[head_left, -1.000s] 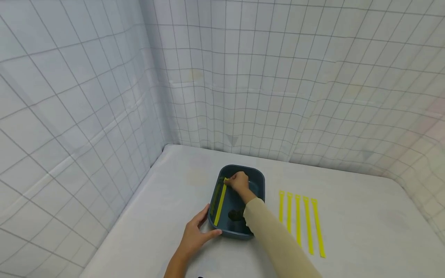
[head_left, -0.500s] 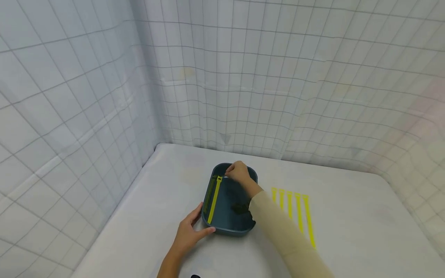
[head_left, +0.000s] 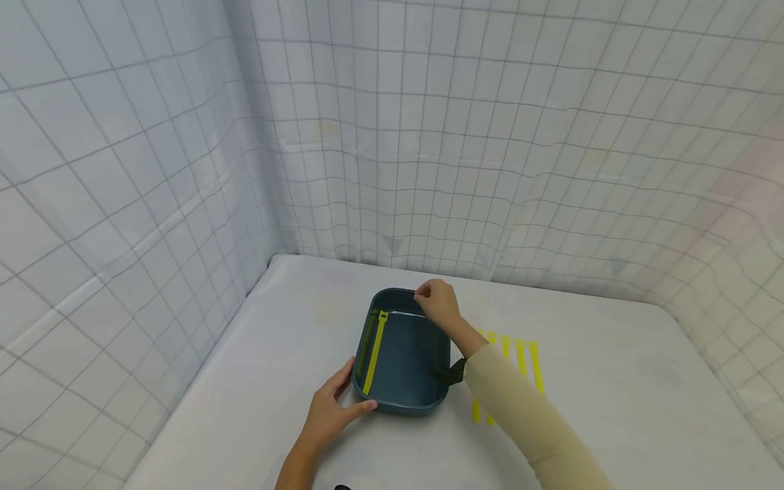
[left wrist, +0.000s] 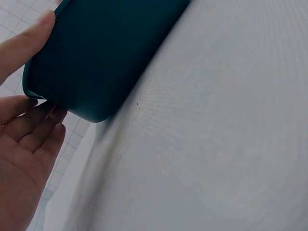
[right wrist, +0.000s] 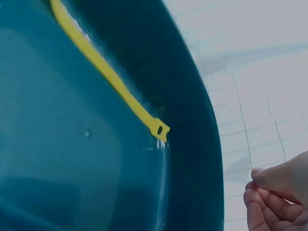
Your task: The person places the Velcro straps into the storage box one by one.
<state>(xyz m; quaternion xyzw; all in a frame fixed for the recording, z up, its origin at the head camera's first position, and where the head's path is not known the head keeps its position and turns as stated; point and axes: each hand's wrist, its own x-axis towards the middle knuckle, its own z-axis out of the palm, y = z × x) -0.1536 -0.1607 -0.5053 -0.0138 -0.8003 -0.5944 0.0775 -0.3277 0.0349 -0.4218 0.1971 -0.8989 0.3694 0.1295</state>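
Observation:
A dark teal rectangular tray (head_left: pixel 407 340) with rounded corners stands on the white surface. Inside, along its left wall, lies one yellow cable strap (head_left: pixel 375 354) with a slotted head at the far end; the right wrist view shows the slot clearly. My left hand (head_left: pixel 324 414) grips the tray's near left corner, thumb on the near side and fingers at the left side. Over the tray's far right corner hovers my right hand (head_left: pixel 439 303), fingers curled and thumb against the fingertips, with nothing visible between them.
Several more yellow straps (head_left: pixel 521 357) lie side by side to the right of the tray, partly hidden by the right sleeve (head_left: pixel 527 415). White cloth walls (head_left: pixel 392 170) with a dark grid rise behind and at both sides.
My right hand has let go of the strap's head and moved right and up, off the strap. The strap stays by the left wall, and my left hand keeps its hold on the tray.

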